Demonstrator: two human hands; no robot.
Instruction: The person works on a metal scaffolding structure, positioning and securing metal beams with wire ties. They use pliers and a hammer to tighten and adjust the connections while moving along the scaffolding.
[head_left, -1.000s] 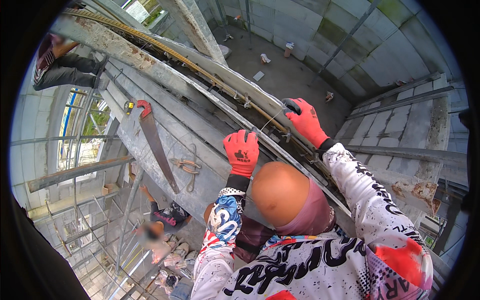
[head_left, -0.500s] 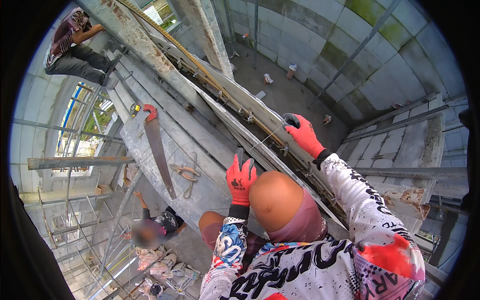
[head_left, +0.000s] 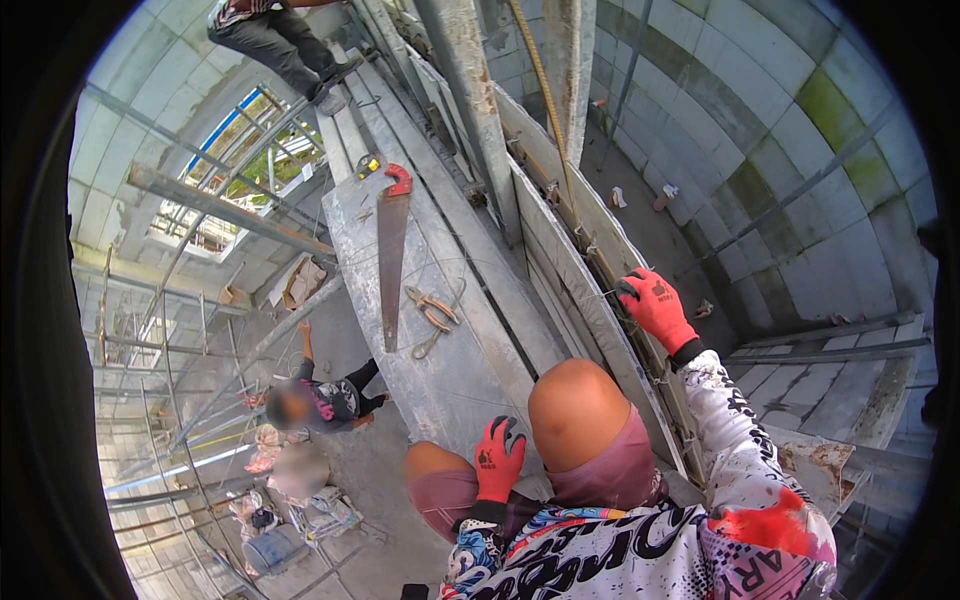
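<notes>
My right hand (head_left: 657, 308), in a red glove with dark fingertips, is at the top edge of an upright grey formwork panel (head_left: 600, 262). Its fingers are closed, and a thin wire (head_left: 601, 294) shows at their tips. Lower down, my left hand (head_left: 500, 460) hovers between my knees in a matching glove, fingers loosely bent and apart, holding nothing I can see. On the grey plank platform (head_left: 470, 375) before me lie pliers (head_left: 432, 308) with orange-brown handles, a metal hook-like tool (head_left: 428, 345) and a red-handled handsaw (head_left: 392, 260).
A yellow tape measure (head_left: 368, 166) lies beyond the saw. Steel posts (head_left: 480, 110) and a rusty bar (head_left: 545, 90) rise by the panels. One person (head_left: 280, 50) is at the platform's far end; another (head_left: 335, 400) is below left, among scaffold pipes. The platform drops off on its left.
My left hand has come away from the wire and down toward my knees. My right hand has lowered onto the panel edge. The view has turned, shifting the platform and tools rightward.
</notes>
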